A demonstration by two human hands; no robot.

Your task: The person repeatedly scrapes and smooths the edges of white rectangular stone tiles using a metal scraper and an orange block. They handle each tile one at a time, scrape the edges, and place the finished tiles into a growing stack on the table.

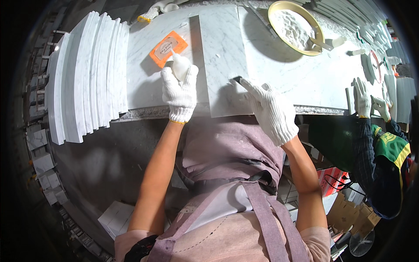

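White marble everywhere: I see a veined worktop point(279, 74) with a rough grey front edge, and one flat rectangular marble slab point(224, 61) lying on it, its near edge overhanging slightly toward me.

Progress, as I judge it: early-to-mid. Slab surface looks clean and bare, with no visible paste or filler spread on it; a few small white crumbs only. The curved stack looks untouched, so most of the work seems left.

Stack of curved marble strips point(87, 78) stands on edge at left, smooth-cut faces, thin profiles.

Round gold-rimmed bowl point(275, 11) at top right holds lumpy white paste, matte, with a tool resting in it.

Orange rectangular pad point(168, 48), rounded corners, lies flat behind the bottle.

My left hand point(180, 94), in a white knit glove, has its fingers wrapped around a small white squeeze bottle point(180, 65) standing on the slab's left part.

My right hand point(270, 111), gloved, pinches a small dark blade point(237, 79), tip touching the slab near its front edge.

A co-worker's gloved hands point(369, 102) rest at the bench's right end.
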